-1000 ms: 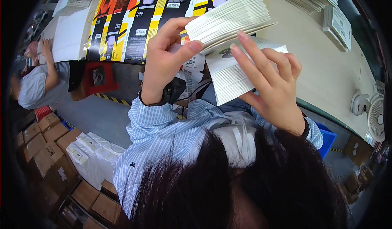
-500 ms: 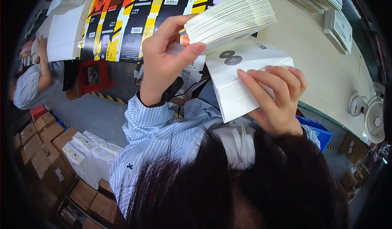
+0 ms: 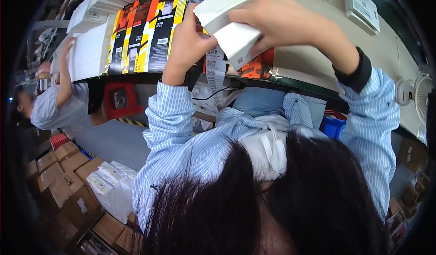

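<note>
Head view: left hand (image 3: 187, 45) and right hand (image 3: 282, 19) hold white papers (image 3: 230, 3).

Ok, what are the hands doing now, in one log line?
left hand: holds white papers | right hand: holds same white papers | left of hands: yellow-and-black printed sheets | picture's right edge: white fan

A packing workshop, by its stacked brown cardboard cartons (image 3: 68, 182); long cream worktable (image 3: 309, 63); piled white printed leaflets (image 3: 362, 9); co-worker in pale blue (image 3: 59, 106).
</note>
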The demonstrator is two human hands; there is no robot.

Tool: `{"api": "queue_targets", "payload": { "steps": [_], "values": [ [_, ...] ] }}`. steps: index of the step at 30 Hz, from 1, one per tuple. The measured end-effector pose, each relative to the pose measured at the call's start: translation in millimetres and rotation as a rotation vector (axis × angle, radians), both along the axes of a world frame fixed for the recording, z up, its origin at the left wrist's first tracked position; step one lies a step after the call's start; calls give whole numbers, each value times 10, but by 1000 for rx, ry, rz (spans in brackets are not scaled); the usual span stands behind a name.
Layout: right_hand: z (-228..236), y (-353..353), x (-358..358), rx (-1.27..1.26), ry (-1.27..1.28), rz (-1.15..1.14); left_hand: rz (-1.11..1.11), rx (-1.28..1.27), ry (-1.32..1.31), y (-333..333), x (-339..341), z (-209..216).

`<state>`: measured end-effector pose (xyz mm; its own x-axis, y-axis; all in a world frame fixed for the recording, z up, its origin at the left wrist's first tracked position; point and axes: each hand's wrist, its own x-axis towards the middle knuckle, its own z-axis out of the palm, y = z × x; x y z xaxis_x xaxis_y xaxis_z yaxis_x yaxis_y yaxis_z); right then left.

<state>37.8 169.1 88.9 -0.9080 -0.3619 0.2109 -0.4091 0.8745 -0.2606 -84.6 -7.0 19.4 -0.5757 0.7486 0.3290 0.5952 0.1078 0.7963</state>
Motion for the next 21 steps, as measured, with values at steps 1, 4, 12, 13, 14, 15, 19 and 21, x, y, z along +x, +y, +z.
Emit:
{"api": "queue_targets", "payload": {
  "steps": [1,4,12,13,14,15,19,21],
  "values": [
    [17,4,-47,15,-39,10,6,-43,-6,-4,-41,-2],
    [12,92,-151,27,-43,2,76,7,-30,84,-78,-50],
    [-39,351,-248,-310,-417,-200,236,350,-417,-134,-209,108],
    [-72,381,-216,-443,-439,-252,263,347,-466,-202,-227,137],
    [-99,421,-177,-578,-460,-303,259,346,-465,-252,-246,158],
    [-100,401,-118,-702,-509,-326,271,359,-437,-348,-268,153],
    [-388,376,229,-1179,-513,-480,281,369,-324,-487,-142,292],
    [-572,307,458,-1949,-389,-664,284,381,-271,-516,-103,338]
  ]
}}
